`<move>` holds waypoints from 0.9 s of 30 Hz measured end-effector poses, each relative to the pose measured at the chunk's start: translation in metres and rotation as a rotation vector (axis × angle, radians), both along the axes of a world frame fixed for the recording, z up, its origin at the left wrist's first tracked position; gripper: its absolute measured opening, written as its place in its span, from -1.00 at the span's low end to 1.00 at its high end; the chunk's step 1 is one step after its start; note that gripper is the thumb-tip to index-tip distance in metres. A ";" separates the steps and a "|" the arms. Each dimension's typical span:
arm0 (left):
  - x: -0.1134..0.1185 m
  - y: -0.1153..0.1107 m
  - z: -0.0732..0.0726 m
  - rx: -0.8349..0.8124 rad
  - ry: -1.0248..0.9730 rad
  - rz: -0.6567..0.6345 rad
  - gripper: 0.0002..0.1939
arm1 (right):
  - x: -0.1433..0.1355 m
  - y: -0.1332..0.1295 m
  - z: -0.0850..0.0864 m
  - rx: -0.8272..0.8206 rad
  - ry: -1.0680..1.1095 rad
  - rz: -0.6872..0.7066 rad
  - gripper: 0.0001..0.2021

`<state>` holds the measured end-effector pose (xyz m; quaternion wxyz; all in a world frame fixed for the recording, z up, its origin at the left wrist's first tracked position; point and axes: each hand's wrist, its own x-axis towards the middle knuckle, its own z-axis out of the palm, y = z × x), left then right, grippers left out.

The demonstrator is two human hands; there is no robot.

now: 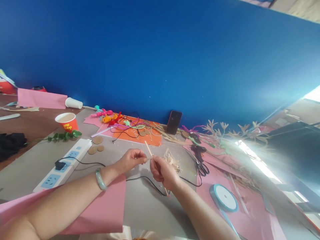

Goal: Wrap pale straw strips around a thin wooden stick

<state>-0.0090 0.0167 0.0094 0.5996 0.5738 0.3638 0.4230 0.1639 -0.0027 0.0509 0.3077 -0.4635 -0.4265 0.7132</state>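
Note:
A thin pale stick (pixel 148 149) runs through my right hand (pixel 163 170), which is closed around it. Its upper end points up and slightly left, and its lower end shows below my fist. Just left of the stick, my left hand (pixel 135 159) is closed in a pinch, with thumb and fingertips together. What sits between those fingertips is too small to make out. A bangle circles my left wrist. Right behind my right hand lies a small pile of pale, crumpled shreds (pixel 172 160).
A white power strip (pixel 65 163) with a plugged-in black cable lies left. Behind it stand a red paper cup (pixel 71 125) and cork-like discs (pixel 97 140). A phone (pixel 174 122) leans on the blue wall. A glue gun (pixel 198 150), scissors (pixel 203 169) and ribbon roll (pixel 225 198) lie right.

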 end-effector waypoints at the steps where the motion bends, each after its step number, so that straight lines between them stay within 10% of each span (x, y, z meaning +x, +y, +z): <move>1: 0.000 0.000 0.000 -0.009 0.001 0.009 -0.72 | 0.003 0.002 0.003 -0.032 0.037 -0.006 -0.66; 10: 0.002 -0.003 0.009 -0.112 -0.089 0.096 -0.76 | 0.022 0.012 0.015 0.136 0.006 -0.184 -0.68; 20: 0.008 -0.001 -0.009 -0.084 -0.090 0.026 -0.77 | -0.005 -0.004 -0.007 0.533 -0.495 0.074 -0.60; 27: 0.005 -0.002 -0.005 -0.040 -0.056 -0.016 -0.73 | -0.004 -0.006 -0.001 0.359 -0.334 0.074 -0.57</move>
